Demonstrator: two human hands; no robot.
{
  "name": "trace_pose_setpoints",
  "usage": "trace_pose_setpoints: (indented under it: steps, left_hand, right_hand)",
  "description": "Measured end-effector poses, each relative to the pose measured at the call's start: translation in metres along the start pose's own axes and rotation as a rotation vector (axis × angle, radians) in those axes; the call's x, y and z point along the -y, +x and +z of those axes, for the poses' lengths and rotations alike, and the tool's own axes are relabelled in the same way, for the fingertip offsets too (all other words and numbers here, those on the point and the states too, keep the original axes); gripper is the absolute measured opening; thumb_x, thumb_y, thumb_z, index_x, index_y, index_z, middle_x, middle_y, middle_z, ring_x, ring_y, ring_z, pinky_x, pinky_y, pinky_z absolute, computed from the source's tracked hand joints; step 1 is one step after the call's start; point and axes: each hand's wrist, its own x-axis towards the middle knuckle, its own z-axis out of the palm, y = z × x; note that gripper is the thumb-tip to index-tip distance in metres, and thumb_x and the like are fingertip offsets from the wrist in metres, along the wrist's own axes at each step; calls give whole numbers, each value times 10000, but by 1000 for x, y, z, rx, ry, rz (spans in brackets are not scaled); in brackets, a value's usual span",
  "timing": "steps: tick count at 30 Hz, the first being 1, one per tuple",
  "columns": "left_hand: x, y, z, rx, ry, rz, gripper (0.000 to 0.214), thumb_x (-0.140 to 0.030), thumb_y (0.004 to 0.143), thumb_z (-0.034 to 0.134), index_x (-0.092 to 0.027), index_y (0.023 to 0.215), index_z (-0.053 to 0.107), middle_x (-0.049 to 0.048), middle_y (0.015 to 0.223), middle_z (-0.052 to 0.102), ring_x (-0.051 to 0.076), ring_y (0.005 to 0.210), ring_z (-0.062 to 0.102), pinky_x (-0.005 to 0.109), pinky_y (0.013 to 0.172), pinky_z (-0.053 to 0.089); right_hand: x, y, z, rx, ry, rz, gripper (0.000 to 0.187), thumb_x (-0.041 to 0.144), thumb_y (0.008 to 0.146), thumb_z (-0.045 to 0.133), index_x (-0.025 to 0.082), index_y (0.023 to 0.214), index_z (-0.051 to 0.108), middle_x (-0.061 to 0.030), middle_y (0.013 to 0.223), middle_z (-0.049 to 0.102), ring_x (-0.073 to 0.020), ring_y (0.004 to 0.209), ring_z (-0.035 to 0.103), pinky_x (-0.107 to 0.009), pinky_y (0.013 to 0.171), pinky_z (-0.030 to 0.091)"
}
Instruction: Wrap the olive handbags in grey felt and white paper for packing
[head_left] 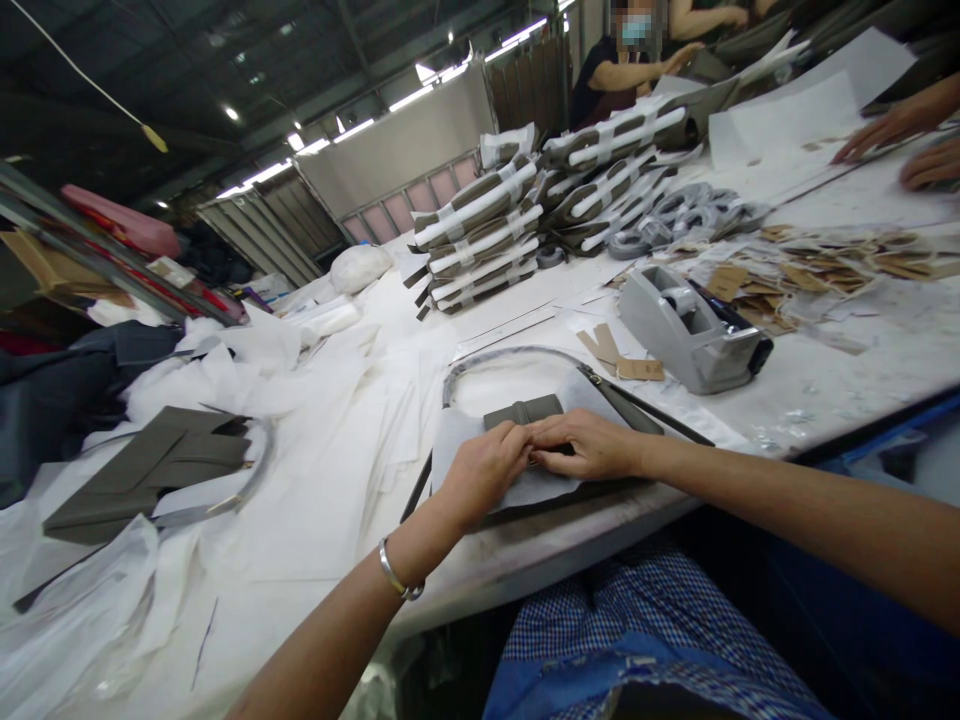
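An olive-grey handbag [639, 408] lies on the table at its near edge, with white tissue paper [452, 452] over its front. Its wrapped handle [491, 357] arches away from me, and a dark strap trails to either side. A short tab [523, 410] shows just beyond my fingers. My left hand [491, 462] and my right hand [589, 445] meet over the middle of the bag, fingertips bent and pressed together there. A glint of gold-coloured metal shows under the right fingers. The exact part they pinch is mostly hidden.
A grey tape dispenser [686, 325] stands beyond the bag, beside brown tags [619, 355]. Wrapped bags [480, 235] are stacked behind. Another olive bag [150, 470] lies left among white sheets [315, 450]. A masked co-worker [622, 75] is at the back; another person's hands [892, 130] are far right.
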Motion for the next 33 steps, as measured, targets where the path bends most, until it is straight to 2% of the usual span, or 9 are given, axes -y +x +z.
trace_pose_setpoints:
  steps: [5,10,13,16,20,25,29,33]
  left_hand:
    - [-3,0,-2,37,32,34,142,-278,998,450,-191,998,563,23,915,647,162,800,644,248,617,490]
    - [-6,-6,-10,-10,-163,-6,173,-301,998,467,-196,1063,589,35,974,702,177,855,689,272,709,552]
    - [-8,-15,-10,-40,-281,71,202,-298,1002,465,-208,1136,586,39,1047,721,171,921,701,277,789,571]
    - [-14,-24,-7,-40,-267,139,208,-258,1005,441,-189,1116,603,58,1061,728,182,952,704,295,821,583]
    - [-29,-33,-4,-58,-254,115,240,-201,997,420,-150,1170,578,96,1159,702,199,1065,671,337,931,567]
    - [-42,-41,2,-94,-275,57,264,-242,993,447,-141,1208,562,109,1239,665,211,1165,619,362,1029,523]
    - [-42,-44,8,-94,-316,25,271,-251,995,446,-151,1221,558,98,1255,657,207,1184,603,365,1045,510]
    - [-42,-44,10,-103,-323,21,266,-260,995,440,-143,1202,558,104,1238,657,213,1171,604,372,1042,506]
  right_hand:
    - [-6,-1,3,-33,37,8,259,174,882,539,218,1039,740,-32,1053,746,-172,978,686,-279,887,512]
    - [-12,-3,6,-35,18,31,291,192,891,543,217,1106,737,-53,1172,724,-194,1169,638,-301,1006,485]
    - [-15,-3,7,-24,27,46,288,237,937,514,227,1124,733,-37,1165,727,-188,1224,604,-304,1049,462]
    - [-18,-3,10,-22,42,51,280,260,960,505,209,1120,728,-40,1150,733,-185,1249,584,-303,1064,450]
    - [-21,-4,11,-20,47,51,279,283,986,474,190,1036,732,-60,1139,730,-189,1265,571,-309,1062,447]
    - [-15,-5,9,-91,53,90,306,297,1003,444,210,930,728,-60,1148,722,-191,1207,610,-326,1041,456]
    - [-5,-4,4,-87,58,64,176,309,947,557,214,890,694,-47,1049,731,-201,1183,617,-329,1024,457]
    - [1,-5,4,-84,-6,71,99,292,869,652,197,892,632,-83,1073,699,-224,1181,602,-350,992,476]
